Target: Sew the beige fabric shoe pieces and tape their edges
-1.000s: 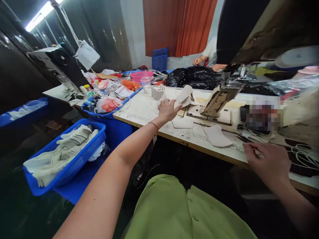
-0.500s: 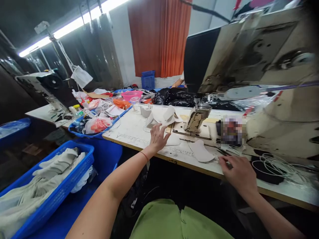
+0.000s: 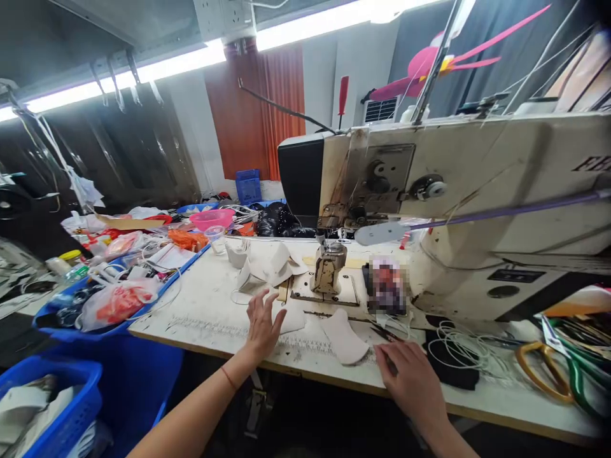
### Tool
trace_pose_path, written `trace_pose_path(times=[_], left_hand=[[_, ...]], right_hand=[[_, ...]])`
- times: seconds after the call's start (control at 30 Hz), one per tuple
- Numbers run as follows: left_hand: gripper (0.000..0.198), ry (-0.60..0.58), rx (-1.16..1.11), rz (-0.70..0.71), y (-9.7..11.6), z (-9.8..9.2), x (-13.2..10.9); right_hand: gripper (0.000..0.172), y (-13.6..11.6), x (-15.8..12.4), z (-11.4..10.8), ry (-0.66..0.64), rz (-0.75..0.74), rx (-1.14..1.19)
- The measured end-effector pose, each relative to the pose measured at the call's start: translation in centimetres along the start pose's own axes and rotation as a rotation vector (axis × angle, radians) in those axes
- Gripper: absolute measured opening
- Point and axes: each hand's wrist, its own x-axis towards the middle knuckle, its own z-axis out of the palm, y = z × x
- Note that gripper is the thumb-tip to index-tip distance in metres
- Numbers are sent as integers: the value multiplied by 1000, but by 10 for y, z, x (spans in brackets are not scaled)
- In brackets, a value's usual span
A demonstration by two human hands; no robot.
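Note:
My left hand is open, fingers spread, over the sewing table. Its fingertips are close to a flat white piece and below a cluster of curved white pieces. My right hand rests at the table's front edge with its fingers curled; what they hold, if anything, is hidden. Just beyond its fingers is a dark pointed tool, and I cannot tell if the hand grips it. Between my hands lies another curved white piece. Behind them stands the sewing machine's post, under the needle area.
The sewing machine head overhangs the table. At right are coiled white cord and scissors with yellow handles. On the left are a blue tray of bags, a clear cup and a blue basket of white pieces.
The view has turned right and up, bringing more of the machine and the scissors into sight. Both hands keep nearly the same places on the table.

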Motion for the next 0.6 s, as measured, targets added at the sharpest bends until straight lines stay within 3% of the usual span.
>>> trace_pose_path(times=[0.6], left_hand=[[32, -68, 42, 26, 7, -2, 1]], right_hand=[[12, -3, 0, -2, 4, 16, 21]])
